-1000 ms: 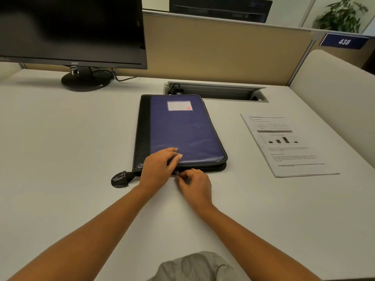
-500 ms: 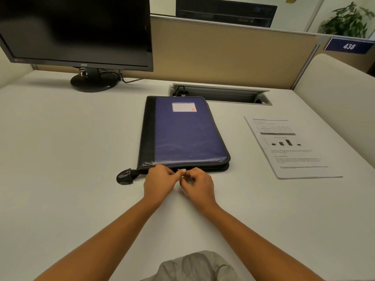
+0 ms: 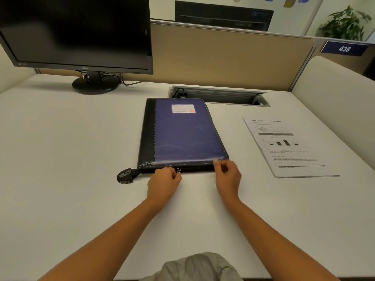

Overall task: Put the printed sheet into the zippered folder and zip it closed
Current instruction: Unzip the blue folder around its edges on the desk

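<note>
A blue and black zippered folder (image 3: 182,136) lies flat in the middle of the white desk, lid down. My left hand (image 3: 163,183) is at its front edge, fingers curled, pinching a small metal zipper pull (image 3: 178,170). At the folder's front right corner my right hand (image 3: 228,177) pinches thumb against forefinger on the zipper line; what it pinches is hidden by the fingers. The printed sheet (image 3: 288,147), with a table and a bar chart, lies flat on the desk to the right of the folder, apart from both hands.
A black monitor (image 3: 81,33) on a round stand (image 3: 95,84) is at the back left. An open cable slot (image 3: 219,96) runs just behind the folder, before the beige partition. A black strap end (image 3: 124,176) sticks out at the folder's front left corner.
Both hands were together at the middle of the front edge. My right hand has slid right along the zipper to the front right corner; my left hand stayed near the middle.
</note>
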Action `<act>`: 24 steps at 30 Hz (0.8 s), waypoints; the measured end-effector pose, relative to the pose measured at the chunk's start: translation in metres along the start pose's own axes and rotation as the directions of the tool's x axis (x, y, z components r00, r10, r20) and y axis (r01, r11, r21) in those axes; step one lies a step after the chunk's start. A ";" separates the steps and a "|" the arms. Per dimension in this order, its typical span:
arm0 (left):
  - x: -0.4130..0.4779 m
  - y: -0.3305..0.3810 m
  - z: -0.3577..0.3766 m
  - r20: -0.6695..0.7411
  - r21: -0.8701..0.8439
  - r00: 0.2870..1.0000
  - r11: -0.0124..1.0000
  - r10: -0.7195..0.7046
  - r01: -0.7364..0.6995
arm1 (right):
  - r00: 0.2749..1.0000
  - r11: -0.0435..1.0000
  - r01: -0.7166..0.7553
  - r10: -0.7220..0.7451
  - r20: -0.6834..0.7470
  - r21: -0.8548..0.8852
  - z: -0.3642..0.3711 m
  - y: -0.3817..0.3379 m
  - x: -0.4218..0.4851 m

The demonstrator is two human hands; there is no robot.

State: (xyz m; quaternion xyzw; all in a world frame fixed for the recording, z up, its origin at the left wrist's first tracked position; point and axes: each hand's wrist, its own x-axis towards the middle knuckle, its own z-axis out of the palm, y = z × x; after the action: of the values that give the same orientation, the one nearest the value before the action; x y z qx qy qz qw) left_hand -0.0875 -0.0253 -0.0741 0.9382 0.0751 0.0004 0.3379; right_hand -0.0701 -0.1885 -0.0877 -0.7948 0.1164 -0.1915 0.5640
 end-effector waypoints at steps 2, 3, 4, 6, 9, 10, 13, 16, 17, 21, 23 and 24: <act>-0.001 0.000 0.001 0.007 0.162 0.998 0.985 0.056 -0.057 | 0.997 0.997 -0.075 0.076 -0.026 0.017 -0.002 -0.002 0.006; -0.001 0.001 0.001 0.011 0.220 0.997 0.972 0.080 -0.080 | 0.992 0.992 -0.123 0.123 -0.016 0.026 -0.002 -0.005 0.009; -0.001 0.000 0.001 0.015 0.265 0.995 0.959 0.098 -0.099 | 0.984 0.984 -0.176 0.176 -0.004 0.033 -0.002 -0.007 0.013; 0.000 0.000 0.001 0.022 0.323 0.992 0.939 0.121 -0.122 | 0.960 0.960 -0.280 0.280 0.007 0.022 -0.004 -0.011 0.023; 0.000 -0.001 0.001 0.017 0.363 0.991 0.922 0.136 -0.132 | 0.943 0.936 -0.322 0.331 0.045 -0.143 -0.007 -0.012 0.035; -0.001 -0.001 0.000 0.011 0.372 0.991 0.920 0.131 -0.125 | 0.943 0.933 -0.308 0.325 0.067 -0.186 -0.007 -0.011 0.037; -0.003 -0.001 -0.003 -0.008 0.404 0.994 0.909 0.109 -0.097 | 0.944 0.936 -0.290 0.314 0.101 -0.199 -0.007 -0.007 0.039; -0.005 -0.003 -0.005 -0.021 0.439 0.995 0.895 0.098 -0.079 | 0.943 0.937 -0.305 0.322 0.085 -0.167 -0.005 -0.004 0.041; -0.006 -0.003 -0.005 -0.023 0.442 0.995 0.894 0.095 -0.075 | 0.944 0.938 -0.307 0.321 0.074 -0.159 -0.004 -0.003 0.041; -0.008 -0.006 -0.006 -0.037 0.427 0.996 0.903 0.076 -0.053 | 0.949 0.945 -0.303 0.310 0.048 -0.124 -0.001 -0.002 0.040; -0.008 -0.007 -0.006 -0.052 0.421 0.996 0.906 0.066 -0.039 | 0.953 0.947 -0.293 0.301 0.040 -0.129 -0.001 -0.002 0.039; -0.009 -0.007 -0.005 -0.060 0.416 0.996 0.909 0.061 -0.030 | 0.953 0.947 -0.293 0.300 0.037 -0.133 -0.001 -0.002 0.039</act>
State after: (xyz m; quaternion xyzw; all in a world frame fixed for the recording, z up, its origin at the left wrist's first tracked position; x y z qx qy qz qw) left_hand -0.0973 -0.0179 -0.0738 0.9894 0.0636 0.0259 0.1282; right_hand -0.0356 -0.2043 -0.0792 -0.8073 0.2304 -0.0741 0.5382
